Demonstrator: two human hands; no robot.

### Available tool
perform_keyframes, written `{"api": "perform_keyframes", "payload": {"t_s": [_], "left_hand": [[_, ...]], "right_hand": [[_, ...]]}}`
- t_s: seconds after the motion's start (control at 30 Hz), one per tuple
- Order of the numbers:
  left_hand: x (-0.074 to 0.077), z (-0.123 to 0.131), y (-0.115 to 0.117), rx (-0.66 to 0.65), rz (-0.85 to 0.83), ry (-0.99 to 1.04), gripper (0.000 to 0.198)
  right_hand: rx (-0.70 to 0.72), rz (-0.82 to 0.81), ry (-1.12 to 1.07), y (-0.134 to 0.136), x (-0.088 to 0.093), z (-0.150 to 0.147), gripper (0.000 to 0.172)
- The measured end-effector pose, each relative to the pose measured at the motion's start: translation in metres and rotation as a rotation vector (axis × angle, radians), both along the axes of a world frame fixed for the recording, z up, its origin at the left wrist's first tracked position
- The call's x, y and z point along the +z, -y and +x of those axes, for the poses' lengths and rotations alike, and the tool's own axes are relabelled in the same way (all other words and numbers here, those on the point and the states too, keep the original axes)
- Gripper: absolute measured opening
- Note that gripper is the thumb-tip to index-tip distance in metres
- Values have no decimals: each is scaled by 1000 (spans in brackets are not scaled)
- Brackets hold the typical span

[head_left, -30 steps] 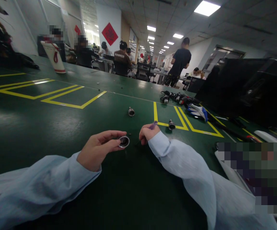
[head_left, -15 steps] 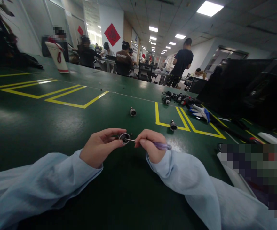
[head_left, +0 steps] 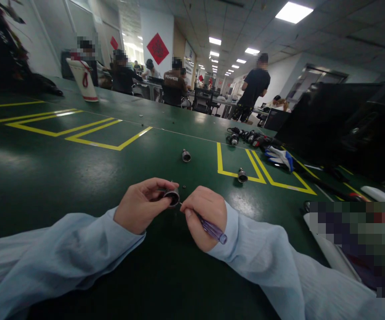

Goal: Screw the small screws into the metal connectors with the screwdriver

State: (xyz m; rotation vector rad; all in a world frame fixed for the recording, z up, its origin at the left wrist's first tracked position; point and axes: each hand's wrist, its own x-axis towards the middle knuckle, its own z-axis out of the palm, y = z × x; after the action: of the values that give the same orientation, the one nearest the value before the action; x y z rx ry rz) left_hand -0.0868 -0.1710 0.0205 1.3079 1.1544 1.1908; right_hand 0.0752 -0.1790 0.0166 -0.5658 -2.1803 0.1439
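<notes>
My left hand [head_left: 145, 202] is closed around a small round metal cup-shaped part [head_left: 172, 198], its open mouth turned toward me and to the right. A screwdriver [head_left: 213, 229] with a translucent purple handle is gripped in my right hand [head_left: 204, 218], its thin shaft pointing at the rim of that part. Whether the tip touches the rim I cannot tell. Just beyond my hands lies a tiny dark ring or nut [head_left: 184, 186]. Two similar metal cup parts rest on the table, one straight ahead [head_left: 186, 155] and another on the yellow tape to the right [head_left: 242, 176].
The green table [head_left: 89, 178] carries yellow tape outlines. Dark cabled parts [head_left: 242, 135] and a white-and-blue glove [head_left: 279, 158] lie at the right, near a large black object [head_left: 342, 129]. A paper cup [head_left: 84, 82] stands far left. Several people sit or stand beyond.
The screwdriver tip has come out of the metal part's mouth. My right hand has turned, so the handle now slants down toward me. The part has tilted slightly in my left hand.
</notes>
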Motion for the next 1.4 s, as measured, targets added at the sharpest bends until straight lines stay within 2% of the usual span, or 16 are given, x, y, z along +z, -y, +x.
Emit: {"api": "perform_keyframes", "payload": {"t_s": [0.2,0.4,0.53,0.87,1.4], "left_hand": [[3,2,1,7,-37,17,23],[5,2,2,21,-53,0,23],[7,1,2,12,-85,-6,24],[0,0,-2,8,-44,-26,26],[2,0,-1,19,-95,8,25]], "right_hand": [[-9,-11,32,2,5,-1,12],[-55,-62,-21,1,1,-4,13],[-31,-83,-50,1,0,-3,14],[-49,-78,-34,0,-4,-5,13],[-61,-87,-23,4,0,-4,14]]}}
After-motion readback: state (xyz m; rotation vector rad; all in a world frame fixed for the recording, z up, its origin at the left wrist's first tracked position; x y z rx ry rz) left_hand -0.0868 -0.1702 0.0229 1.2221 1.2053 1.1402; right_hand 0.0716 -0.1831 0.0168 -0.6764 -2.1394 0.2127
